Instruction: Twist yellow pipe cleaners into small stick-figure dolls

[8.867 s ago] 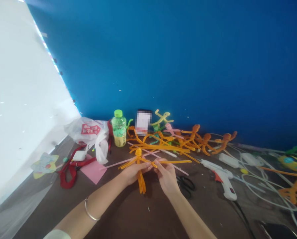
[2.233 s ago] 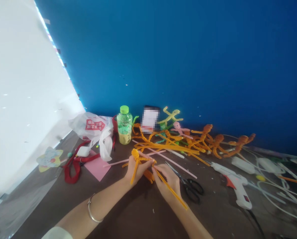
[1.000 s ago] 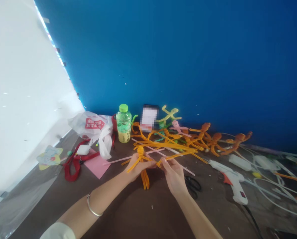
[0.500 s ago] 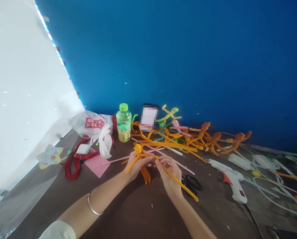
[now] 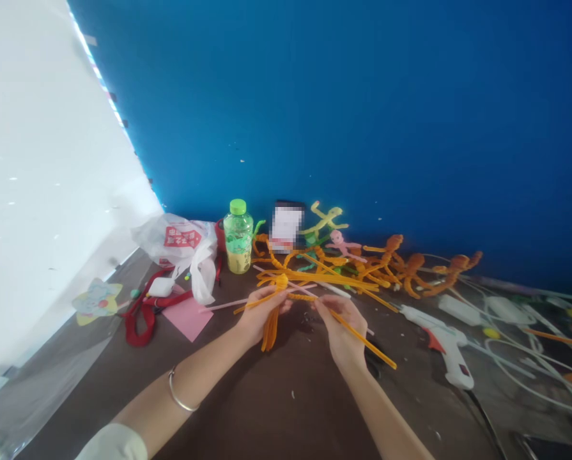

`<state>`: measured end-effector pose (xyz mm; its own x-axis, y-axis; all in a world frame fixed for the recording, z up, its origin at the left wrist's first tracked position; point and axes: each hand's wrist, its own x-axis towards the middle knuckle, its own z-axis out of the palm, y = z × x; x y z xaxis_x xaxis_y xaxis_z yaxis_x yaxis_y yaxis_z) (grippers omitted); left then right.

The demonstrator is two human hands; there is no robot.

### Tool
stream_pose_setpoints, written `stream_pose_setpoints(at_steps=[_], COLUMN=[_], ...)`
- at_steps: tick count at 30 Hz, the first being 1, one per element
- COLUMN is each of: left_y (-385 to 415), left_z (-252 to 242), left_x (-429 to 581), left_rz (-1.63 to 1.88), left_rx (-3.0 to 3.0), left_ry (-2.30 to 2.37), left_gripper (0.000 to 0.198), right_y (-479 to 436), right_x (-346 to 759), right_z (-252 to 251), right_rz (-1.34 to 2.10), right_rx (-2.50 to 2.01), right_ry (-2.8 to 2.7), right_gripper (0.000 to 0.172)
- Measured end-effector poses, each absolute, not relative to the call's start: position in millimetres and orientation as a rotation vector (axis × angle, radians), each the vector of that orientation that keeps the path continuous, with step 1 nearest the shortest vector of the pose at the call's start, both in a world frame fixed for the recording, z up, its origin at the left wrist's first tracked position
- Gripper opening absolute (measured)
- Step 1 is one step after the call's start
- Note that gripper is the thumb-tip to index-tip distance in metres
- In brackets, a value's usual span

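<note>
Between my hands is an orange pipe cleaner figure (image 5: pixel 281 282) with a coiled head and several long strands. My left hand (image 5: pixel 261 313) pinches it just below the head, and a bundle of orange strands (image 5: pixel 270 331) hangs down beside the fingers. A twisted limb (image 5: pixel 301 296) runs across to my right hand (image 5: pixel 342 324), which is closed on it by thumb and fingertips. From there a straight orange pipe cleaner end (image 5: pixel 379 356) sticks out toward the lower right. Black scissors (image 5: pixel 374 365) lie mostly hidden behind my right hand.
Behind my hands lie loose orange pipe cleaners (image 5: pixel 333 278) and several finished-looking figures (image 5: pixel 391 252). A green-capped bottle (image 5: pixel 238 239), plastic bag (image 5: pixel 180 239), red strap (image 5: pixel 142 326) and pink paper (image 5: pixel 190 318) are left. A glue gun (image 5: pixel 441 345) and white cables (image 5: pixel 510 364) lie right.
My hands have moved apart, the right one shifting rightward, so the twisted limb between them shows more. The figure's head has tilted to the right, and the hanging strands have swung left.
</note>
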<state>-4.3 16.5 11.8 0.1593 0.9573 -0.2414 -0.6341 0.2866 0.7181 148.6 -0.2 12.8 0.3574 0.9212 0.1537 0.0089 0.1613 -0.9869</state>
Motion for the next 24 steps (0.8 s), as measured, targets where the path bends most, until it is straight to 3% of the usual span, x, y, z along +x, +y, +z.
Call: stream_pose_setpoints(at_steps=[16,24], left_y=[19.6,18.8], left_z=[18.9,19.3], left_x=[-10.6,-12.1], left_rz=[1.158,1.061], left_rx=[0.616,0.771], left_ry=[0.747,0.836], left_gripper=[0.030,0.033], right_y=[0.4,0.9], right_x=[158.8,158.4], right_z=[21.9,25.5], right_rz=[0.476,0.727], right_rx=[-1.160,-1.216], right_ry=[-1.545,-1.426], right_gripper=[0.006,0.013])
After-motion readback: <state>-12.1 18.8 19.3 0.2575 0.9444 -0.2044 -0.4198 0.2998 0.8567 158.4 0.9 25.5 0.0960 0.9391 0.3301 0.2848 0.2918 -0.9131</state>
